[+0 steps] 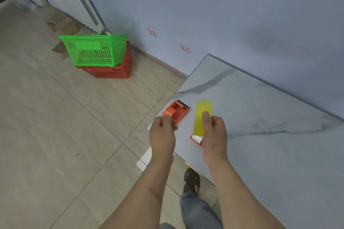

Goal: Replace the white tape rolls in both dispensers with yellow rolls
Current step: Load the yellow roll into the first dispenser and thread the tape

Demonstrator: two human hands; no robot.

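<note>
Marble table [260, 117], R hand [214, 132] grip pinching yellow tape [202, 117] (blurred), L hand [162, 134] grip curled shut, empty.

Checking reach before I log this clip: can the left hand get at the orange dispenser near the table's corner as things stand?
Probably yes. The left hand hovers right at the near end of the orange dispenser, fingers curled, with nothing between them; the right hand holds the yellow tape off to the side.

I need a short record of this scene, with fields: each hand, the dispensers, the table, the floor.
left hand: closed, beside the near end of the orange dispenser; contact unclear
right hand: holds a yellow tape strip
orange dispenser: lies at the table corner, no roll seen in it
second dispenser: mostly hidden under the right hand
table: grey marble top
floor: green basket stacked on red basket
</note>
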